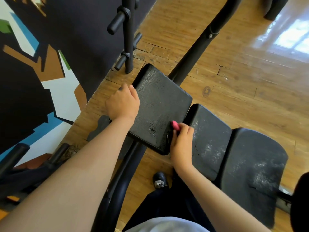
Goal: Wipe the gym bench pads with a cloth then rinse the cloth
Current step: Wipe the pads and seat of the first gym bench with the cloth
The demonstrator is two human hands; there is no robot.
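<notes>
Hands both on square black textured bench pad (160, 104): my L hand (122, 102) grips its left edge, R hand (181, 141) clutches small pink cloth (175, 125) at its right corner.

Dead centre, the square pad (160, 104): black pebbled leatherette with a slight sheen. At 4 o'clock the next pad (210, 139), same vinyl but matt, scuffed with chalky grey patches. The pink cloth (175, 125) looks soft and matt. The frame tube (194, 52) at 1 o'clock is smooth black painted metal. The wooden floor (242, 77) is glossy at 2 o'clock, rough and cracked at 12.
</notes>
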